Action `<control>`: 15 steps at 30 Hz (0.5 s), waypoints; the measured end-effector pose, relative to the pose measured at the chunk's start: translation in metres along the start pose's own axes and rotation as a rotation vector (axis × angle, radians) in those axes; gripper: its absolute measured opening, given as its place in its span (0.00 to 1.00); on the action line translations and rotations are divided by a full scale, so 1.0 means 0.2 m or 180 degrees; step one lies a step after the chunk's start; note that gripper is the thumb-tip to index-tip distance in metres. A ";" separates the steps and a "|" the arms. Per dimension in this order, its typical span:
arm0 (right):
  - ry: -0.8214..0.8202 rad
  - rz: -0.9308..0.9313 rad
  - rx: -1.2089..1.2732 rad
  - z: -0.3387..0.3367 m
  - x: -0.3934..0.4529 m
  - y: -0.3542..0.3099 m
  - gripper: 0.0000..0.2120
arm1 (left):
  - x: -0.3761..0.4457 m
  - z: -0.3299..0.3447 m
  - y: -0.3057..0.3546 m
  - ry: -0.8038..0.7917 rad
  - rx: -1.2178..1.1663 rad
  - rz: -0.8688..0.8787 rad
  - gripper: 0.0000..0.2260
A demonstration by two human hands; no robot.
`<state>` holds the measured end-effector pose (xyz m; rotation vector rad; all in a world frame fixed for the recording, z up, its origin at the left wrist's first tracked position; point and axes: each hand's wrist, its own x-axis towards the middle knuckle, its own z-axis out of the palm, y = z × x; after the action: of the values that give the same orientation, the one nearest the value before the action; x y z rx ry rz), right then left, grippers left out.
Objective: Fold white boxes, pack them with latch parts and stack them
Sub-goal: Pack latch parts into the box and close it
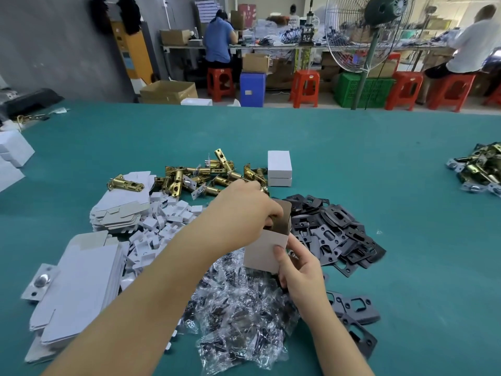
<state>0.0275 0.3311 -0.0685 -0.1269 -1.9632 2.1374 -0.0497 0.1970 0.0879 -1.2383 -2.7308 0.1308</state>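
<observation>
Matte cardboard box [264,249]: right hand [301,270] grips it; left hand's [244,207] curled fingers reach inside.

An open white box [264,249] is gripped by the right hand [301,270] above bagged screws [238,316]; the left hand's [244,207] curled fingers are pushed into its top.
</observation>
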 end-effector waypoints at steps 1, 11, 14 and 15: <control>0.0015 -0.0017 0.0015 0.00 0.00 0.00 0.20 | 0.01 0.01 0.01 -0.0017 0.0113 0.0050 0.11; 0.0121 -0.0073 -0.0065 -0.01 -0.01 0.00 0.23 | 0.02 0.04 0.01 -0.0192 0.0474 -0.0050 0.11; 0.0134 -0.0111 -0.0158 -0.02 0.00 0.01 0.21 | 0.02 0.07 0.00 -0.0322 0.0446 -0.0112 0.11; 0.0144 -0.0129 -0.0181 -0.01 0.00 0.01 0.20 | 0.02 0.08 -0.01 -0.0314 0.0420 -0.0142 0.12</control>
<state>0.0286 0.3336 -0.0707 -0.1427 -1.9847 2.0365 -0.0550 0.1983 0.0733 -1.1644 -2.7782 0.3705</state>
